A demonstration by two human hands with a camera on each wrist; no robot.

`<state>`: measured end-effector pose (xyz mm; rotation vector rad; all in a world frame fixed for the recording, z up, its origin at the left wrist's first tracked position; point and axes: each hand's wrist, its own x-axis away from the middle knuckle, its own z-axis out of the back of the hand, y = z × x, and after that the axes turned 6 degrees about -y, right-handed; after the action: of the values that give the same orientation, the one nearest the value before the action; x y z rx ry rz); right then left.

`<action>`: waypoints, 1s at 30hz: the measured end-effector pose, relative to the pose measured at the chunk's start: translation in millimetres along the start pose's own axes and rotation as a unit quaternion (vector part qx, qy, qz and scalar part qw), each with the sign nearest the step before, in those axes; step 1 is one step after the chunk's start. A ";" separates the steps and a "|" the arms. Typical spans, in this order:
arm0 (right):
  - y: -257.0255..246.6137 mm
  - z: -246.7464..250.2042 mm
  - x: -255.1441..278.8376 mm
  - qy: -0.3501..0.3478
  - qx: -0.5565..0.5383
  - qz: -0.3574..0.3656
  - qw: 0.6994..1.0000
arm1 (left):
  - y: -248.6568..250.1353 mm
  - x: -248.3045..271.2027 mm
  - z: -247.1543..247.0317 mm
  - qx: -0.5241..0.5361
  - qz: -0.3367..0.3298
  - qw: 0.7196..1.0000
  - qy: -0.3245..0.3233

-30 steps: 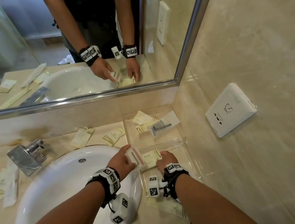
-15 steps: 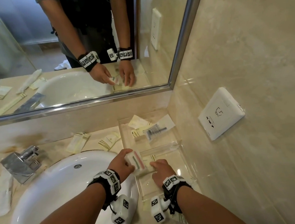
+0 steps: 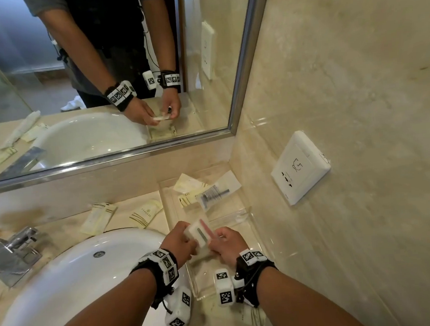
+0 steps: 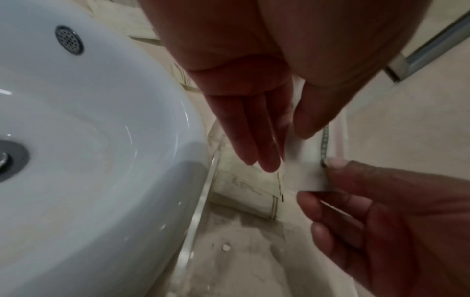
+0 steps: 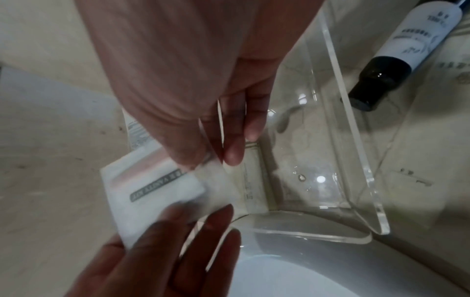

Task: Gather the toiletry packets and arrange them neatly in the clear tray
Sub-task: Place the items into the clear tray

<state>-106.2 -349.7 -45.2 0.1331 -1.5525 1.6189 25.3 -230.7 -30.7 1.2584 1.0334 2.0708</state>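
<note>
A white packet point(image 3: 199, 234) with a pink and a grey stripe is held just above the near clear tray point(image 3: 200, 285). My left hand point(image 3: 182, 238) pinches its left end between thumb and fingers. From the other side, my right hand point(image 3: 221, 239) pinches the right end. In the right wrist view the white packet point(image 5: 152, 186) hangs over the tray wall point(image 5: 356, 150), and a cream packet point(image 5: 251, 180) lies flat inside. The left wrist view shows that cream packet point(image 4: 244, 188) under the fingers point(image 4: 254, 140).
A far tray section point(image 3: 168, 205) holds cream packets point(image 3: 187, 185) and a clear-wrapped item point(image 3: 217, 191). Two cream packets point(image 3: 98, 218) point(image 3: 145, 212) lie behind the white sink point(image 3: 77, 289). Faucet point(image 3: 12, 253) at left, wall socket point(image 3: 300, 167) at right, a small bottle point(image 5: 396, 50) beside the tray.
My right hand lifted off the packet lying in the tray and took hold of the white packet's right end. The left hand carried that packet rightward over the tray.
</note>
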 end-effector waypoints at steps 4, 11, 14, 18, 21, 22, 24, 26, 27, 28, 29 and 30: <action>-1.9 11.3 -0.9 0.046 -0.012 -0.006 0.999 | -5.0 2.0 4.1 -0.061 0.023 0.998 -0.009; 6.4 26.4 3.0 -0.011 0.161 -0.038 0.986 | -11.9 -1.3 13.4 -0.215 0.026 0.976 -0.034; 9.6 23.0 4.9 -0.058 0.250 -0.056 0.965 | -11.9 -3.4 11.6 -0.261 0.034 0.964 -0.045; 9.6 17.7 3.2 -0.049 0.269 -0.055 0.960 | -11.2 -1.9 7.8 -0.307 0.040 0.948 -0.078; 10.0 17.7 3.0 -0.055 0.280 -0.066 0.956 | -9.8 -1.0 5.5 -0.340 0.042 0.935 -0.092; 10.8 18.7 3.4 -0.060 0.288 -0.071 0.953 | -9.2 -1.0 4.7 -0.346 0.043 0.932 -0.095; 12.6 19.6 3.4 -0.074 0.309 -0.075 0.945 | -8.3 -0.3 3.9 -0.359 0.050 0.926 -0.103; 13.8 19.8 4.1 -0.075 0.310 -0.080 0.944 | -9.8 0.6 2.5 -0.369 0.055 0.921 -0.113; 14.4 19.9 3.9 -0.073 0.300 -0.081 0.948 | -10.9 0.6 1.4 -0.370 0.057 0.920 -0.114; 14.7 20.1 3.3 -0.069 0.285 -0.080 0.953 | -11.1 1.2 0.6 -0.370 0.058 0.920 -0.114; 14.7 20.5 2.6 -0.067 0.267 -0.077 0.958 | -11.5 1.3 0.1 -0.367 0.059 0.921 -0.113; 14.2 21.1 1.6 -0.067 0.251 -0.072 0.963 | -12.3 1.0 -0.4 -0.365 0.060 0.922 -0.112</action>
<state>-126.0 -364.8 -50.5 0.6259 -1.1638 1.8824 24.9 -222.8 -40.2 1.1208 0.0425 2.0363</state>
